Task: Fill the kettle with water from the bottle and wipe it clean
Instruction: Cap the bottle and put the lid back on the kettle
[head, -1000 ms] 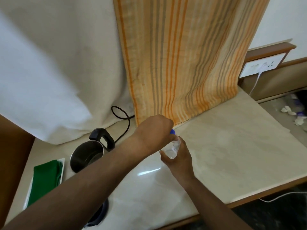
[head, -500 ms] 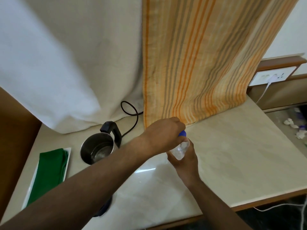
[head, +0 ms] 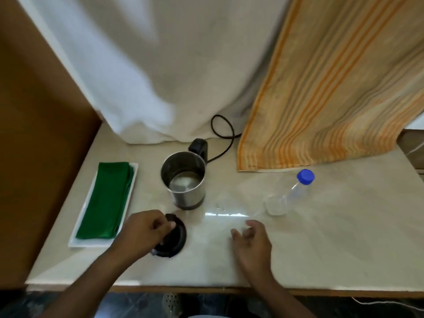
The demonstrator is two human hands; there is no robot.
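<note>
The steel kettle (head: 183, 180) stands open in the middle of the counter, with water showing at its bottom and its black handle at the back. Its black round lid (head: 175, 241) lies flat in front of it. My left hand (head: 142, 235) rests on the lid's left side, fingers curled around the small tab at its edge. The clear plastic bottle (head: 286, 196) with a blue cap (head: 305, 176) stands upright to the right, capped and free of both hands. My right hand (head: 251, 242) hovers low over the counter in front of the bottle, fingers apart and holding nothing.
A folded green cloth (head: 107, 200) lies on a white rectangular tray (head: 78, 243) at the left. A black cord (head: 226, 136) loops behind the kettle. White and orange-striped curtains (head: 332, 99) hang onto the counter's back. A brown wall panel borders the left; the counter's front edge (head: 206, 289) is near.
Both hands have let go of the bottle, which now stands capped on the counter. My left hand moved down and left onto the kettle lid. My right hand dropped toward the front edge.
</note>
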